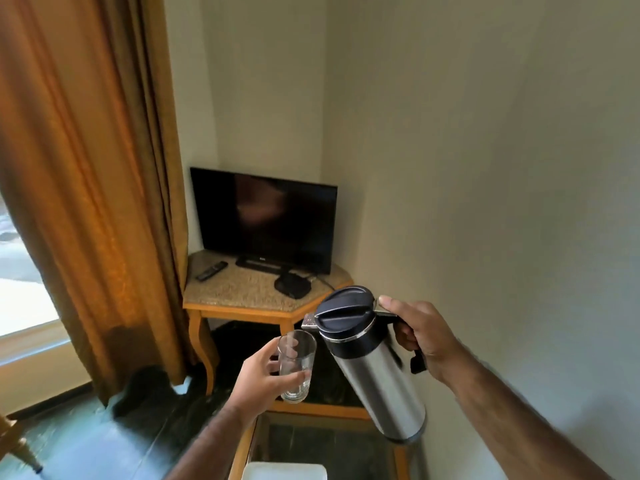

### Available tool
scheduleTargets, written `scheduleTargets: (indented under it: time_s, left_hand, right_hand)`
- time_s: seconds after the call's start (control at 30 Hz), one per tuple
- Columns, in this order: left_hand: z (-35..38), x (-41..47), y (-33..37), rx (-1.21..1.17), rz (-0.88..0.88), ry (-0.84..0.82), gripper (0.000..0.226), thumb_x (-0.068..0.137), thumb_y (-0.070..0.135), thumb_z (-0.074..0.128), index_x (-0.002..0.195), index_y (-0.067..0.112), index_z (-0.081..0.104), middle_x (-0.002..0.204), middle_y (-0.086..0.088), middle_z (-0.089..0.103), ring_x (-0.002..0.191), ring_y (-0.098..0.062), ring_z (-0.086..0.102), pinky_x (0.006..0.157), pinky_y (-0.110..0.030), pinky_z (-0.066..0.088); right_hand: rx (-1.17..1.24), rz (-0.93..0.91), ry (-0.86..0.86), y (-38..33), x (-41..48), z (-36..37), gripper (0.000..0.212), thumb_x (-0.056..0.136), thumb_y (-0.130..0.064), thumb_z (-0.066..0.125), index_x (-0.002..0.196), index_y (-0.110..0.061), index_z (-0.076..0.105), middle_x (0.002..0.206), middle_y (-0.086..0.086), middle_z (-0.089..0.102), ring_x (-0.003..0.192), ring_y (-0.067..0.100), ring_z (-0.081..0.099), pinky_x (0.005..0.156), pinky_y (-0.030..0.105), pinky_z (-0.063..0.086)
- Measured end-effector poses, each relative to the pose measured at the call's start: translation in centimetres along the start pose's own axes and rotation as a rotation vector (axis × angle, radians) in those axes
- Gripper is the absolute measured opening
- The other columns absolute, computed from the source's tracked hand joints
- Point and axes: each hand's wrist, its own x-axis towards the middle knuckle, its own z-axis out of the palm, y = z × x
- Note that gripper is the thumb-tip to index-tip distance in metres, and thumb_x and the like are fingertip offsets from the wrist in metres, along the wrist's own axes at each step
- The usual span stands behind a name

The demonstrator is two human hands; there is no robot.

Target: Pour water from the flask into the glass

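Hidden or unclear: the black handle of the steel flask is mostly covered by the right hand (420,336); only its lower end shows below the palm. Whether water is running from the spout cannot be told; the clear glass tumbler (296,365) seems to hold a little liquid at its base, though blur makes this uncertain. A white object (284,471) is cut off by the bottom edge.

Cylindrical stainless-steel flask with black lid (372,362): held in the air, long axis tilted, base toward lower right, lid and metal spout toward upper left, the spout just above the tumbler's rim. Right fingers are curled round the handle, thumb pressed on the lever at the lid.

Tumbler: held nearly upright in the left hand (263,375), thumb in front, fingers wrapped behind, seen through the glass.

Surroundings: glass-topped wooden table (242,441) below the hands; corner stand with speckled stone top (242,289) bearing a dark flat television (265,218), a remote control (211,270) and a small black box (292,285); orange-brown curtain (90,188) at left.
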Motion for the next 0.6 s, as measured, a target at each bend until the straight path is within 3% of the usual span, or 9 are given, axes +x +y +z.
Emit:
scheduleTargets:
  time_s: [0.1,0.2,0.27,0.47,0.6]
  left_hand:
    - [-0.9,-0.5,2.1,-0.008,0.027,-0.014,0.06,0.065,0.038,0.094,0.117,0.052,0.067,0.117,0.005,0.078,0.109,-0.018,0.076,0.094,-0.044,0.063]
    - [-1.6,-1.2,3.9,-0.012,0.037,-0.021,0.065,0.072,0.027,0.094,0.13,0.039,0.065,0.117,0.002,0.079,0.103,-0.011,0.078,0.085,-0.03,0.063]
    - [-1.9,-1.5,4.6,-0.009,0.056,-0.018,0.062,0.074,0.023,0.094,0.127,0.039,0.065,0.117,-0.001,0.078,0.102,-0.011,0.079,0.08,-0.024,0.061]
    - [-2.6,-2.1,6.0,-0.014,0.053,-0.036,0.062,0.074,0.019,0.093,0.126,0.036,0.065,0.115,-0.001,0.08,0.1,-0.014,0.08,0.079,-0.024,0.059]
    - [-2.7,-2.6,6.8,-0.022,0.066,-0.029,0.056,0.074,0.019,0.094,0.117,0.042,0.066,0.108,0.006,0.082,0.097,-0.014,0.08,0.076,-0.023,0.058]
  right_hand:
    - [-0.058,0.005,-0.06,-3.6,0.6,0.1,0.055,0.081,-0.045,0.074,0.048,-0.028,0.034,0.048,-0.007,0.026,0.046,0.013,0.018,0.045,0.023,0.021]
    - [-0.117,0.027,-0.107,-6.6,1.0,0.2,0.055,0.084,-0.045,0.076,0.048,-0.03,0.036,0.049,-0.006,0.027,0.046,0.013,0.018,0.045,0.025,0.019]
    - [-0.159,0.035,-0.145,-8.4,1.4,0.3,0.057,0.092,-0.04,0.075,0.05,-0.029,0.038,0.052,-0.005,0.028,0.046,0.012,0.019,0.044,0.024,0.019]
    - [-0.362,0.049,-0.295,-13.1,1.8,1.6,0.065,0.099,-0.04,0.069,0.039,-0.025,0.048,0.052,-0.007,0.027,0.048,0.013,0.019,0.048,0.027,0.018]
    - [-0.452,0.058,-0.359,-15.5,2.8,2.0,0.059,0.097,-0.047,0.07,0.049,-0.028,0.042,0.053,-0.007,0.03,0.048,0.012,0.022,0.048,0.027,0.021]
